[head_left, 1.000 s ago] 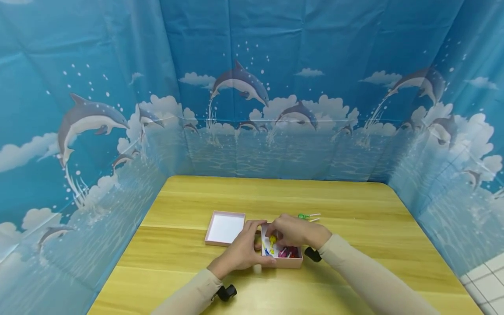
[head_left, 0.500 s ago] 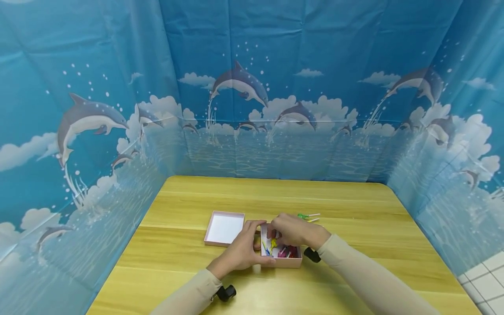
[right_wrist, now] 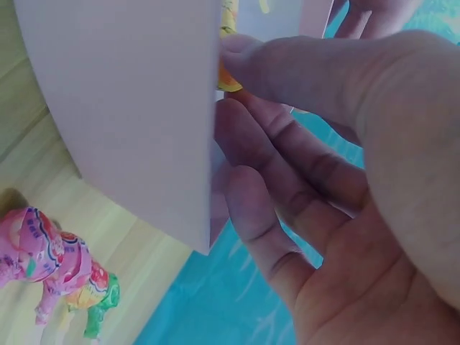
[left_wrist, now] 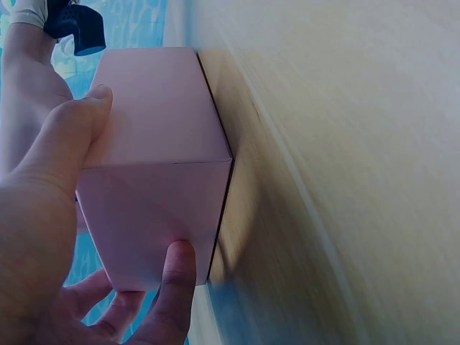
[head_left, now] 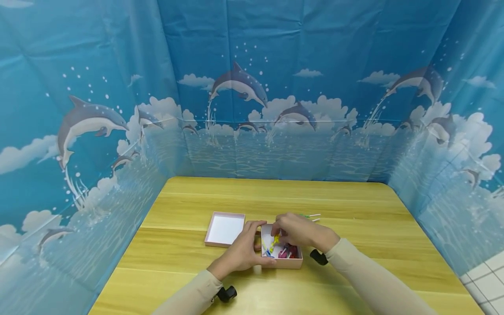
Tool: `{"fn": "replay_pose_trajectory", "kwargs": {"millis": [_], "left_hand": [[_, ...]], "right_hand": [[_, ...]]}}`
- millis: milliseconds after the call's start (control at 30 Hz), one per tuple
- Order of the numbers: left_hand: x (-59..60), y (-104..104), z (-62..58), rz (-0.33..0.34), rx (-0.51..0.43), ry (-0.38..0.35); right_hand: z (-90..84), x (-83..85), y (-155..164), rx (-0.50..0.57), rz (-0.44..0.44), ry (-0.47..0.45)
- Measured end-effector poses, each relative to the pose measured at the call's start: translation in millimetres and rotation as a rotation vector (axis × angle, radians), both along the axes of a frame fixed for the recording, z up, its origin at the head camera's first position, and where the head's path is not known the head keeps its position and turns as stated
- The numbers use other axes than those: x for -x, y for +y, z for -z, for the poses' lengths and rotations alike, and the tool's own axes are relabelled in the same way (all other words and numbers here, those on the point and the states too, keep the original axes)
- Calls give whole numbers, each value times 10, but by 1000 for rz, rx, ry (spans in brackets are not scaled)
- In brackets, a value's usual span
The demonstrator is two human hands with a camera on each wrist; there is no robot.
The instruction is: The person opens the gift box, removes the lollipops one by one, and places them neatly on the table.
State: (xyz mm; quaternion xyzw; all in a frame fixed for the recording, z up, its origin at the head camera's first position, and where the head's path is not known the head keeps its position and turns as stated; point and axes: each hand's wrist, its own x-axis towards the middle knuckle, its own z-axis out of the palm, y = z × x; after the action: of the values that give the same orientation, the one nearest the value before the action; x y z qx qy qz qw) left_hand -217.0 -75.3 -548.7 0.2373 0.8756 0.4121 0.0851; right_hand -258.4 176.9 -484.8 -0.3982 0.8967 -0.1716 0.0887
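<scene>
A pink box (head_left: pixel 289 263) stands lidless on the table, with lollipops in it. My left hand (head_left: pixel 242 253) holds it from the left, thumb at the front wall and fingers spread round the side and back. In the left wrist view one fingertip presses the pink wall (left_wrist: pixel 154 215). Reaching in over the rim, my right hand (head_left: pixel 301 229) pinches a yellow-wrapped lollipop (head_left: pixel 277 239) between thumb and fingers; its wrapper (right_wrist: pixel 228 75) shows under the thumb in the right wrist view. Red-pink lollipops (head_left: pixel 284 253) lie at the box's front right, a blue one (head_left: pixel 269 252) at the front left.
The box's lid (head_left: pixel 225 228) lies inside-up to the left, its inside white. Behind my right hand, lollipop sticks (head_left: pixel 315 215) show on the yellow wooden table (head_left: pixel 354 201). In the right wrist view, pink-wrapped lollipops (right_wrist: pixel 32 244) and a green one (right_wrist: pixel 104 302) lie beside the box.
My right hand has shifted slightly right with the yellow lollipop, and now covers more of the green lollipop behind it. The left hand and box have stayed in place.
</scene>
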Motion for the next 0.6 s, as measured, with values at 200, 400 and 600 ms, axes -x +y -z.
{"fn": "replay_pose_trajectory", "kwargs": {"millis": [200, 400, 600], "left_hand": [[-7, -1, -17, -1, 1, -1], [-10, 6, -11, -6, 8, -5], [-3, 13, 4, -10, 9, -1]], "right_hand": [[-10, -42, 53, 5, 16, 51], [-3, -62, 88, 23, 17, 88], [27, -58, 115, 64, 16, 100]]}}
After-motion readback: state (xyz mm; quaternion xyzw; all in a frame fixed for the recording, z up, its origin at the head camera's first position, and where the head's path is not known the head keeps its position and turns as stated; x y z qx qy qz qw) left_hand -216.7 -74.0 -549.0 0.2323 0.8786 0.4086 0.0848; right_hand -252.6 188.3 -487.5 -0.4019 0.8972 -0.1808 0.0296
